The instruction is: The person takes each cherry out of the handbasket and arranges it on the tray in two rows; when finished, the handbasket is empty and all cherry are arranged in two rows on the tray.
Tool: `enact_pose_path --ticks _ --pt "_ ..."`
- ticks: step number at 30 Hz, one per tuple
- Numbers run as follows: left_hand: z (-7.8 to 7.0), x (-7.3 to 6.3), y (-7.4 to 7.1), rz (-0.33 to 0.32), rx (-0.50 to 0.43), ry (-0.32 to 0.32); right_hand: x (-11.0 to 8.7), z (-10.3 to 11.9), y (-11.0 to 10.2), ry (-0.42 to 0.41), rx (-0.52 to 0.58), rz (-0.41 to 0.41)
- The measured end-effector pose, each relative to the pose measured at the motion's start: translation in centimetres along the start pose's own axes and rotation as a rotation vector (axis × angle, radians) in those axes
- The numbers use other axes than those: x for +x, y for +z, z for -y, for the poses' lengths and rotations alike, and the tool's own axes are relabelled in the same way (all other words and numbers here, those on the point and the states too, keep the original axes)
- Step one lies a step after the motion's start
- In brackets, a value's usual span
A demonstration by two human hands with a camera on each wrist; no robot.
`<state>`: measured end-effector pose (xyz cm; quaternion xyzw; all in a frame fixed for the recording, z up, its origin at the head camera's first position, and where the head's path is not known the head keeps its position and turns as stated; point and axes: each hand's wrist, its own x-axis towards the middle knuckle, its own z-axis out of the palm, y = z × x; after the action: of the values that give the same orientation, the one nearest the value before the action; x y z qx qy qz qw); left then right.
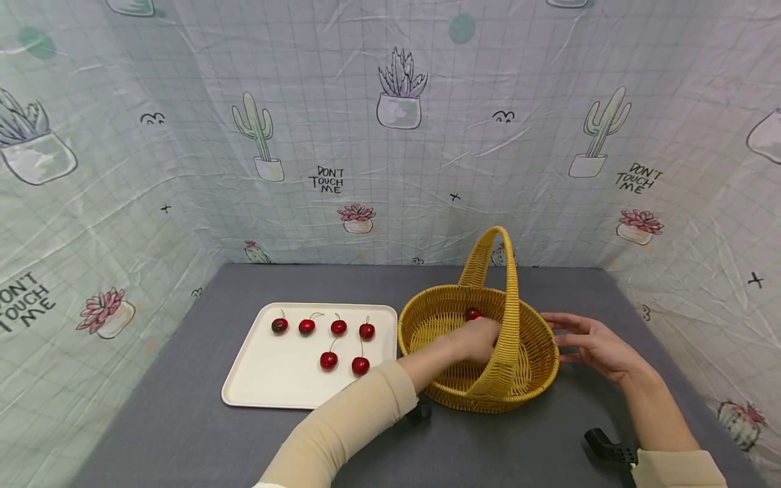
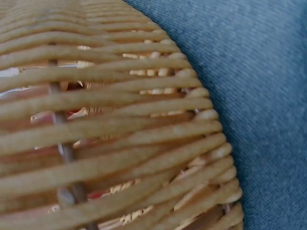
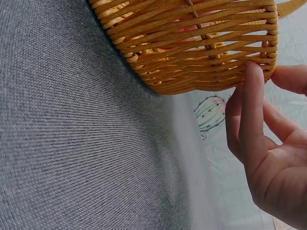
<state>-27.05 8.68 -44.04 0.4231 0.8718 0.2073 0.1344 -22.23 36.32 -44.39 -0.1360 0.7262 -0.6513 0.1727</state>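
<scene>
My left hand [image 1: 480, 340] reaches down into a yellow wicker basket [image 1: 448, 401], under its arched handle. A red cherry [image 1: 472, 314] shows just beyond its knuckles; the fingertips are hidden, so whether they hold anything cannot be seen. In the left wrist view the woven basket wall [image 2: 120, 129] fills most of the picture, with bits of red behind the gaps. My right hand [image 1: 594, 343] touches the basket's right side from outside. In the right wrist view its extended fingers [image 3: 253, 91] rest against the wicker near the rim.
Left of the basket lies a white tray [image 1: 274, 369] bearing several stemmed cherries [image 1: 329, 360]. A grey cloth [image 1: 183, 379] covers the table. Patterned curtains [image 1: 305, 135] with printed cacti stand behind and at both sides. The basket's tall handle [image 1: 511, 305] arches above the left hand.
</scene>
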Motion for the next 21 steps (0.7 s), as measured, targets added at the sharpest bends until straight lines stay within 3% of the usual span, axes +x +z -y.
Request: enact_pose_path --ticks 13,21 --pt "-0.28 0.02 0.52 -0.057 0.007 0.106 0.02 0.02 0.12 0.022 -0.024 -0.020" --pt "-0.25 -0.50 -0.10 -0.073 -0.027 0.076 -0.03 0.14 0.21 0.031 -0.022 -0.023"
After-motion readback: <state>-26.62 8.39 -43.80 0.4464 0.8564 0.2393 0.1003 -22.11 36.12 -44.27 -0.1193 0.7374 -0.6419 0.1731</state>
